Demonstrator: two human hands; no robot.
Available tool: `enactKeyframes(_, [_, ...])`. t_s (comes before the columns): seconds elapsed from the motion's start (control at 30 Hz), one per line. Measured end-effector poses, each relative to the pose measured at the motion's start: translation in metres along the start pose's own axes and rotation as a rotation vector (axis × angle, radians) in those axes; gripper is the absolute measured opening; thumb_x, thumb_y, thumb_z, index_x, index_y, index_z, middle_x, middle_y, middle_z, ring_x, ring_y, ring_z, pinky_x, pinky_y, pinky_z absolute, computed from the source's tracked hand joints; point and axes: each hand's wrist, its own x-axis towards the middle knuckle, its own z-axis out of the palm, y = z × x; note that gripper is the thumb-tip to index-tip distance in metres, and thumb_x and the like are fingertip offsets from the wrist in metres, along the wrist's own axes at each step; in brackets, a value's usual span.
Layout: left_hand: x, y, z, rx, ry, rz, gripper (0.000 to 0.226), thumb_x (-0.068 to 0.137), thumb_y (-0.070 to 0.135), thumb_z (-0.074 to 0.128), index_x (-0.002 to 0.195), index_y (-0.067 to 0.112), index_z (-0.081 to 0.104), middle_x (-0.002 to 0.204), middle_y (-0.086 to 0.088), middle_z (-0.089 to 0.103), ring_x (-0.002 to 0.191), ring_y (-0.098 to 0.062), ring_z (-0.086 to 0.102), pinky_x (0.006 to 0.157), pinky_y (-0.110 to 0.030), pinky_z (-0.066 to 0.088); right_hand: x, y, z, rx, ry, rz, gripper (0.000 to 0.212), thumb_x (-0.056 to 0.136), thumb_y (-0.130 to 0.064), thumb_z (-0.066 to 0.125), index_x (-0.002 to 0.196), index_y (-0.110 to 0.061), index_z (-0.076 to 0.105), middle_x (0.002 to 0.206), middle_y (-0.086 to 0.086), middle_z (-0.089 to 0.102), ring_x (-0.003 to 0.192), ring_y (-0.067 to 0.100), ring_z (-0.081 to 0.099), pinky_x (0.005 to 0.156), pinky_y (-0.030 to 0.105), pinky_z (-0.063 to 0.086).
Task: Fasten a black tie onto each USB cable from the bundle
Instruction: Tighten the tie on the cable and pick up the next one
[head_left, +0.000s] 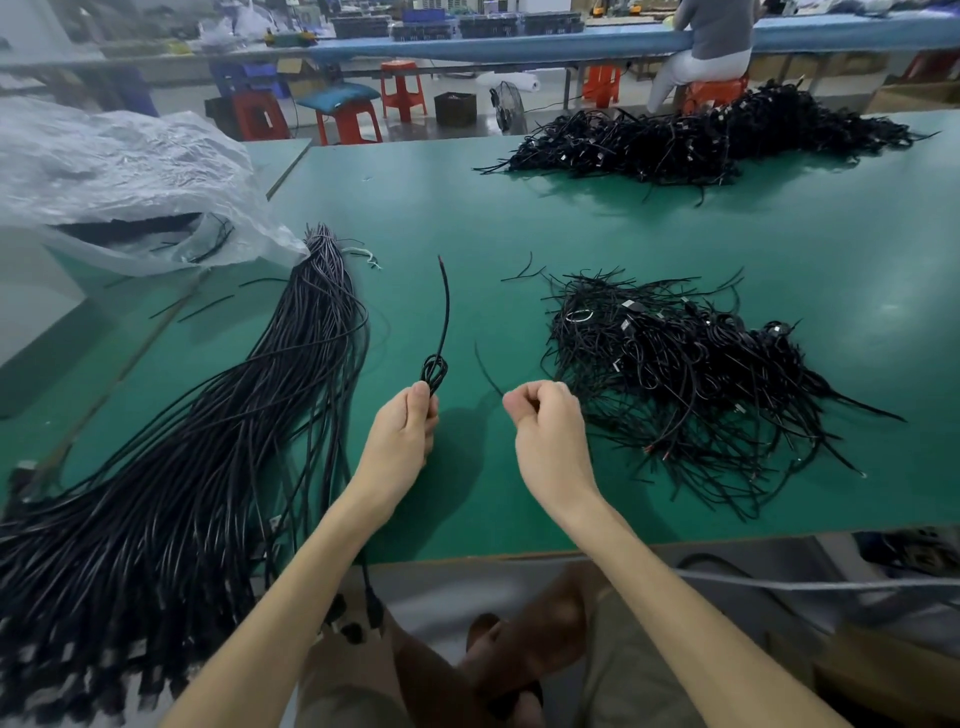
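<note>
My left hand (408, 431) pinches a coiled black USB cable (435, 370) above the green table (415, 208); one free end of the cable sticks up and away. My right hand (545, 426) is curled and pinches a thin black tie (487, 370) that curves up to the left. A thick bundle of long black USB cables (223, 431) lies on the left and hangs over the near edge. A loose heap of tied cables (685, 374) lies to the right of my right hand.
A crumpled clear plastic bag (119, 182) sits at the back left. A second big heap of black cables (701, 135) lies at the far right. Beyond the table stand red stools (348, 122), and a seated person (711, 52) is at another bench.
</note>
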Motion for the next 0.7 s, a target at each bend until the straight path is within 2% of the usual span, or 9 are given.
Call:
enactKeyframes(0.07, [0.0, 0.0, 0.003, 0.062, -0.011, 0.043, 0.041, 0.113, 0.034, 0.031, 0.077, 0.017, 0.042, 0.06, 0.014, 0.034, 0.051, -0.007, 0.028, 0.049, -0.02, 0.026, -0.002, -0.009, 0.002, 0.186, -0.034, -0.002, 0.018, 0.106, -0.02, 0.054, 0.09, -0.027, 0.055, 0.103, -0.004, 0.057, 0.1, 0.013, 0.052, 0.086, 0.012, 0.037])
enactKeyframes(0.13, [-0.001, 0.001, 0.004, 0.086, -0.031, 0.086, 0.042, 0.112, 0.035, 0.031, 0.075, 0.018, 0.041, 0.063, 0.012, 0.035, 0.056, -0.009, 0.03, 0.054, -0.024, 0.028, -0.004, -0.014, 0.011, 0.21, -0.132, 0.007, 0.013, 0.105, -0.022, 0.055, 0.094, -0.027, 0.058, 0.106, -0.002, 0.062, 0.1, 0.007, 0.057, 0.083, 0.007, 0.039])
enactKeyframes(0.17, [-0.002, 0.001, 0.004, 0.078, -0.039, 0.099, 0.042, 0.112, 0.036, 0.031, 0.075, 0.018, 0.041, 0.065, 0.011, 0.036, 0.058, -0.008, 0.031, 0.055, -0.025, 0.029, -0.004, -0.015, 0.015, 0.23, -0.175, 0.044, 0.01, 0.106, -0.024, 0.055, 0.098, -0.023, 0.062, 0.107, -0.001, 0.065, 0.1, 0.007, 0.059, 0.084, 0.011, 0.041])
enactKeyframes(0.23, [-0.003, 0.003, 0.004, 0.058, -0.045, 0.119, 0.041, 0.11, 0.036, 0.031, 0.075, 0.018, 0.041, 0.066, 0.011, 0.036, 0.059, -0.005, 0.032, 0.057, -0.023, 0.031, -0.002, -0.015, 0.022, 0.283, -0.231, 0.123, 0.018, 0.106, -0.028, 0.054, 0.108, -0.014, 0.065, 0.107, -0.001, 0.069, 0.102, 0.01, 0.062, 0.084, 0.017, 0.045])
enactKeyframes(0.3, [-0.004, 0.004, 0.004, 0.04, -0.052, 0.129, 0.04, 0.109, 0.035, 0.031, 0.074, 0.018, 0.041, 0.064, 0.014, 0.036, 0.057, -0.004, 0.032, 0.057, -0.021, 0.031, -0.002, -0.014, 0.024, 0.307, -0.269, 0.157, 0.025, 0.107, -0.03, 0.053, 0.112, -0.01, 0.067, 0.107, -0.002, 0.07, 0.102, 0.009, 0.063, 0.083, 0.016, 0.046])
enactKeyframes(0.43, [-0.005, 0.006, 0.004, -0.012, -0.058, 0.111, 0.04, 0.112, 0.028, 0.03, 0.076, 0.014, 0.042, 0.06, 0.016, 0.036, 0.052, -0.002, 0.032, 0.052, -0.014, 0.03, -0.004, -0.011, 0.024, 0.306, -0.28, 0.159, 0.027, 0.106, -0.033, 0.054, 0.108, -0.01, 0.068, 0.099, -0.002, 0.071, 0.091, 0.006, 0.063, 0.076, 0.017, 0.045])
enactKeyframes(0.5, [-0.006, 0.008, 0.003, -0.041, -0.062, 0.082, 0.04, 0.112, 0.029, 0.03, 0.081, 0.01, 0.043, 0.058, 0.016, 0.036, 0.05, -0.001, 0.032, 0.048, -0.012, 0.029, -0.002, -0.009, 0.021, 0.317, -0.27, 0.175, 0.028, 0.106, -0.034, 0.053, 0.106, -0.01, 0.068, 0.102, 0.003, 0.072, 0.094, 0.011, 0.064, 0.079, 0.018, 0.048])
enactKeyframes(0.57, [-0.006, 0.01, 0.002, -0.057, -0.071, 0.061, 0.038, 0.112, 0.03, 0.031, 0.087, 0.007, 0.046, 0.058, 0.017, 0.037, 0.048, 0.0, 0.032, 0.047, -0.01, 0.028, -0.001, -0.009, 0.017, 0.323, -0.273, 0.183, 0.03, 0.106, -0.034, 0.054, 0.106, -0.008, 0.068, 0.102, 0.007, 0.072, 0.093, 0.016, 0.064, 0.083, 0.025, 0.05])
enactKeyframes(0.7, [-0.008, 0.012, 0.003, -0.069, -0.081, 0.04, 0.037, 0.112, 0.031, 0.032, 0.086, 0.008, 0.045, 0.056, 0.017, 0.038, 0.047, 0.0, 0.032, 0.047, -0.011, 0.027, -0.003, -0.009, 0.017, 0.275, -0.301, 0.156, 0.032, 0.105, -0.034, 0.056, 0.106, -0.005, 0.068, 0.094, 0.004, 0.07, 0.089, 0.018, 0.062, 0.085, 0.031, 0.05])
